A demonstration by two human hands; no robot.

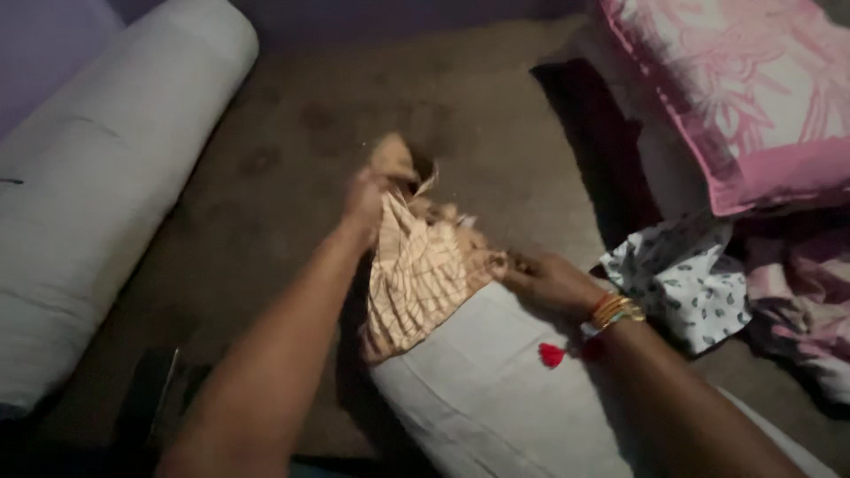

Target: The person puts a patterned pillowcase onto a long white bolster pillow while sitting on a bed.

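A white pillow (482, 389) lies on the brown bed surface (292, 133), its far end covered by a striped peach-and-cream pillowcase (416, 279). My left hand (365, 202) grips the bunched upper edge of the pillowcase. My right hand (549, 281) holds the pillowcase's other edge where it meets the pillow. Gold and orange bangles (617, 312) circle my right wrist, and a small red tassel (552, 355) lies on the pillow beside them.
A long white bolster (97, 186) lies along the left side. A pink floral pillow (753, 88) sits at the top right. A white cloth with dark leaf prints (686, 279) and a pink patterned sheet (797, 292) lie at the right.
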